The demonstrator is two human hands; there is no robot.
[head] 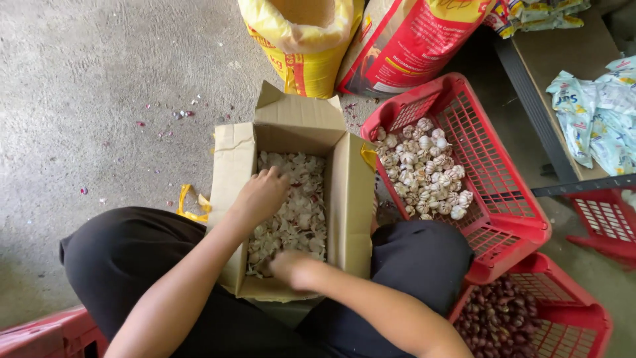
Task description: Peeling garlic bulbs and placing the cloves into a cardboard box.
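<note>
Soft, even daylight fills the scene, bright without harsh glare. The grey concrete floor (99, 86) on the far left is evenly lit, with only a faint shadow near the person's black-clad knees. Inside the open brown cardboard box (348, 199) the walls cast a mild shade over the pale contents. The right hand (291, 268) is slightly smeared by motion blur, while the left hand (262, 195) looks sharper. The wide lens bends the red plastic basket (490, 166) and the far sacks outward toward the edges.
</note>
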